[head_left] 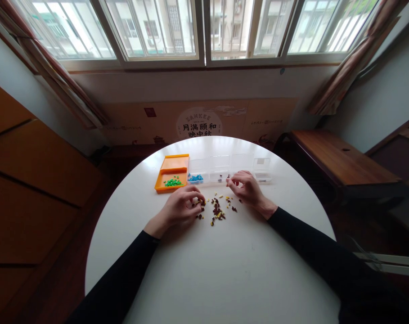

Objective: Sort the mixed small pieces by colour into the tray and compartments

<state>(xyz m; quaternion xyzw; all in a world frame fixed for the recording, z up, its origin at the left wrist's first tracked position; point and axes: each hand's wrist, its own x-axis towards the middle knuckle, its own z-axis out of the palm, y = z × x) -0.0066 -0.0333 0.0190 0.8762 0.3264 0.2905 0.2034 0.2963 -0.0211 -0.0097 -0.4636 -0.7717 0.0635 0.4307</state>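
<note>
Many small brown and yellow plastic bits [217,207]
Left hand [179,207] curls at their left edge, right hand [246,188] farther; I can't tell either's grip.

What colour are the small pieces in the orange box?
The pieces are bright green, shown best in the head view.

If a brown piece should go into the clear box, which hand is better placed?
Probably the right hand: it is at the front of the clear box, close to a few dark pieces inside. The left hand is farther away, at the left side of the loose brown pieces.
</note>
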